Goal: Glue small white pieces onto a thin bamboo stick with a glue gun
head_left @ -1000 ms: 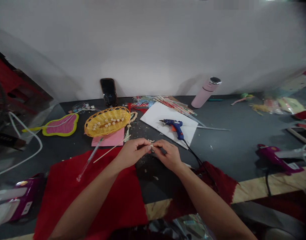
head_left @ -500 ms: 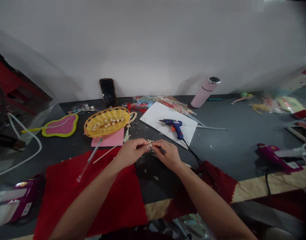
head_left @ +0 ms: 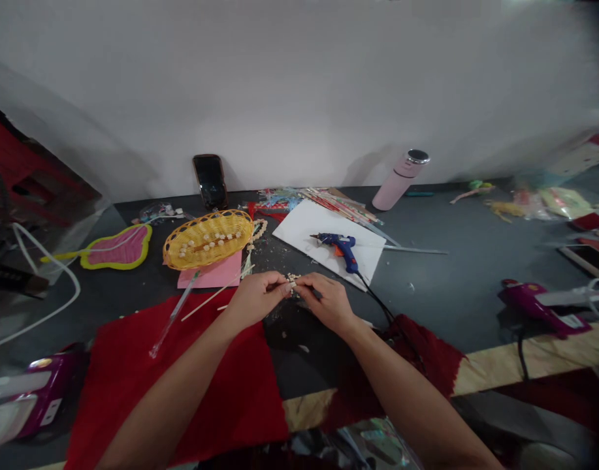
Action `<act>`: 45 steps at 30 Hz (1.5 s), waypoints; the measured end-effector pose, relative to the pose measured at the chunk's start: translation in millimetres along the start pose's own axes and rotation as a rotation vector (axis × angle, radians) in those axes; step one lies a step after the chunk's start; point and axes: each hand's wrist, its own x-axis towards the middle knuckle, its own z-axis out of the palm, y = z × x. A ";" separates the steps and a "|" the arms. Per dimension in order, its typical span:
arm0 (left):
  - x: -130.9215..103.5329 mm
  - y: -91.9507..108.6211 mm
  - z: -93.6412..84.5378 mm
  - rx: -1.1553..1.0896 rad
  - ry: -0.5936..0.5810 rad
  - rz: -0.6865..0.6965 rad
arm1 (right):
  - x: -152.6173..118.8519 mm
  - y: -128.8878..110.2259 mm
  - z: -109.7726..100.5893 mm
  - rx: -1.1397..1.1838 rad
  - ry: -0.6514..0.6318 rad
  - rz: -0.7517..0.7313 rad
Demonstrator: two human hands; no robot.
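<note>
My left hand [head_left: 259, 296] and my right hand [head_left: 327, 300] meet at the middle of the dark table, fingertips pinched on a small pale piece [head_left: 292, 284] between them. Several similar cream bits lie just behind the fingertips. To the left, a yellow oval wicker basket [head_left: 208, 239] holds several small pale pieces and a brown strip. Beyond my right hand, a blue glue gun [head_left: 345, 247] rests on a white board [head_left: 311, 219]. Under my left forearm lies a red cloth [head_left: 230, 385].
A pink bottle [head_left: 400, 179] and a phone [head_left: 211, 181] stand by the wall. Left of the basket is a pink and yellow fan-shaped item [head_left: 117, 249]. Thin sticks, a dark red cloth [head_left: 426, 352] and purple power strips [head_left: 549, 307] lie around.
The view has shifted very slightly. Both hands stay together with small finger movements, and the pale piece between the fingertips shows more clearly.
</note>
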 end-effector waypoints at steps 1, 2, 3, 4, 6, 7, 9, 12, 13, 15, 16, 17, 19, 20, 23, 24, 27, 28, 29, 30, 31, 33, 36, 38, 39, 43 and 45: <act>0.0 -0.3 -0.1 0.020 0.003 0.003 | 0.1 0.1 0.0 -0.001 0.003 -0.002; -0.1 -0.6 -0.1 0.040 0.004 0.008 | 0.1 0.2 0.0 -0.002 0.005 -0.003; -0.1 -0.9 -0.2 0.058 0.008 0.012 | 0.0 0.5 0.0 -0.001 0.006 -0.003; -0.2 -1.3 -0.1 0.071 0.011 0.016 | -0.2 0.8 0.2 0.001 0.006 -0.002; -0.5 -1.8 0.0 0.094 0.015 0.025 | -0.6 1.4 0.5 0.004 0.002 0.006; -0.6 -2.0 0.0 0.103 0.017 0.027 | -0.8 1.8 0.8 0.006 0.000 0.010; -0.8 -2.1 0.0 0.123 0.013 0.030 | -1.1 2.4 1.4 0.007 -0.001 0.015; -0.9 -1.8 -0.5 0.151 0.004 0.029 | -1.0 2.6 2.0 0.008 0.002 0.019; -0.8 -1.7 -0.7 0.156 0.001 0.029 | -0.8 2.5 2.1 0.009 0.001 0.021; -0.7 -1.2 -1.1 0.159 -0.001 0.031 | -0.5 2.0 1.9 0.011 -0.003 0.024; -0.7 -1.0 -1.3 0.158 -0.002 0.032 | -0.4 1.6 1.7 0.012 -0.008 0.025; -0.6 -0.8 -1.5 0.158 -0.004 0.033 | -0.3 1.2 1.5 0.012 -0.012 0.025; -0.5 -0.7 -1.8 0.159 -0.004 0.031 | -0.1 0.7 1.0 0.009 -0.016 0.024; -0.5 -0.8 -1.8 0.160 -0.005 0.029 | -0.1 0.5 0.8 0.005 -0.016 0.024; -0.5 -1.0 -1.8 0.158 -0.004 0.031 | -0.1 0.5 0.8 -0.001 -0.016 0.025; -0.5 -1.0 -1.8 0.157 -0.005 0.032 | -0.1 0.6 0.9 0.000 -0.017 0.025; -0.6 -0.4 -1.6 0.160 -0.005 0.031 | -0.1 0.8 1.2 0.005 -0.015 0.021; -0.6 0.0 -1.6 0.161 -0.005 0.028 | -0.1 0.8 1.2 0.006 -0.014 0.019; -0.6 0.3 -1.7 0.161 -0.007 0.026 | -0.1 0.9 1.2 0.008 -0.013 0.016; -0.5 0.5 -1.7 0.160 -0.009 0.024 | -0.1 0.9 1.2 0.009 -0.013 0.014; -0.4 0.7 -1.8 0.159 -0.010 0.023 | -0.1 1.0 1.3 0.011 -0.013 0.012; -0.1 0.5 -1.9 0.157 -0.010 0.022 | -0.2 1.4 1.3 0.016 -0.012 0.009; 0.3 -0.6 -1.8 0.164 -0.008 0.025 | -0.3 2.0 1.4 0.023 -0.012 0.008; 0.3 -1.2 -1.7 0.174 -0.012 0.027 | -0.3 1.9 1.4 0.028 -0.011 0.011; 0.3 -1.5 -1.6 0.178 -0.013 0.025 | -0.3 1.7 1.3 0.030 -0.012 0.012; -0.3 -1.7 -1.0 0.175 -0.016 0.021 | -0.3 0.6 1.3 0.037 -0.021 0.007; -0.3 -1.7 -0.8 0.166 -0.013 0.022 | -0.6 1.1 1.4 0.032 -0.022 -0.001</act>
